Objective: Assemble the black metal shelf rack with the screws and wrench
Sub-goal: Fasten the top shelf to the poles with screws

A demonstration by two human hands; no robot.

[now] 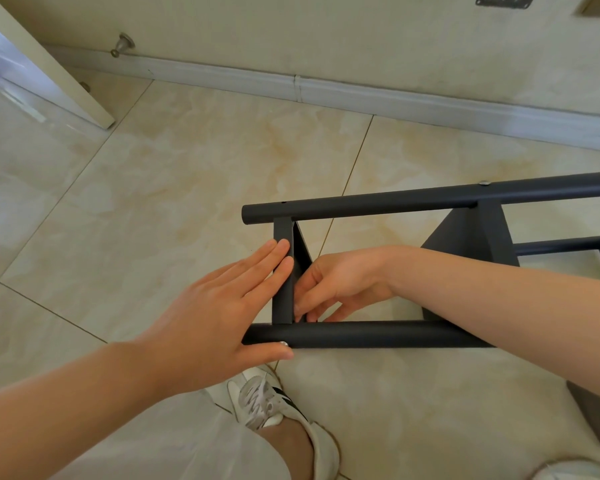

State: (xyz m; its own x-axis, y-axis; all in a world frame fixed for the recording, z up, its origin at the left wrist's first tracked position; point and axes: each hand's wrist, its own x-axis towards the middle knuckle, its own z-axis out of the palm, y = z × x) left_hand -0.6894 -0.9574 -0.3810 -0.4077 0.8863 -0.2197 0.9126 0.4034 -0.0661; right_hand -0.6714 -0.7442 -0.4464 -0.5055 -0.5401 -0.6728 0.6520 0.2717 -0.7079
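black metal tube-framed shelf rack (395, 199) lies sideways, centre-right. flat left hand (222, 306) braces its end shelf (282, 299); right hand (336, 285) curls fingers into the near corner, grasp unclear. likely fastening this joint; tightening comes next.

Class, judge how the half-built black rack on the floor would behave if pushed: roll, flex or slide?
The rack probably stays stiff: its round tubes are joined by shelf panels. It likely won't roll, since those crosspieces brace it. On the glossy tile floor it may slide.
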